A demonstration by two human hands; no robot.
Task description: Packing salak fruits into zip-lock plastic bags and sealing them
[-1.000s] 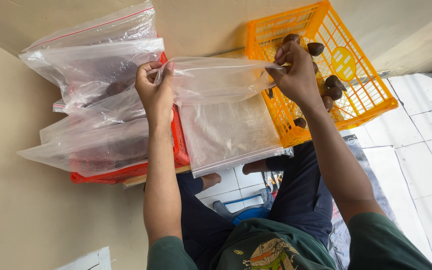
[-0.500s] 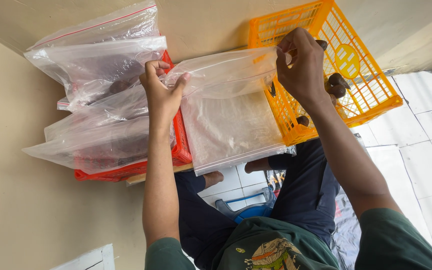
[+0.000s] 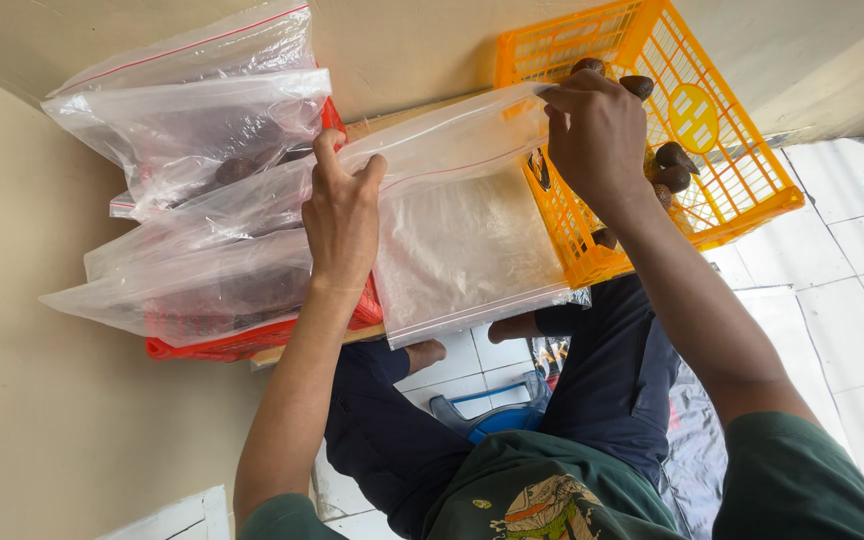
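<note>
My left hand [image 3: 342, 215] and my right hand [image 3: 597, 135] both grip the top edge of a clear zip bag [image 3: 462, 240], holding it stretched between them over a wooden board. The bag looks empty. My right hand is above an orange plastic basket [image 3: 742, 190] that holds several dark brown oval fruits [image 3: 674, 170]. My left hand is beside a red basket [image 3: 262, 335] covered by filled clear zip bags [image 3: 187, 150] with dark fruits inside.
A beige wall [image 3: 52, 430] runs along the left and top. White floor tiles [image 3: 852, 320] lie at the right. My legs in dark trousers [image 3: 602, 390] are below, with a blue object [image 3: 497, 420] on the floor between them.
Both hands have lifted the bag's top edge higher and pulled it wider. My right hand has moved from the basket's rim up over the basket, fingers pinching the bag's corner.
</note>
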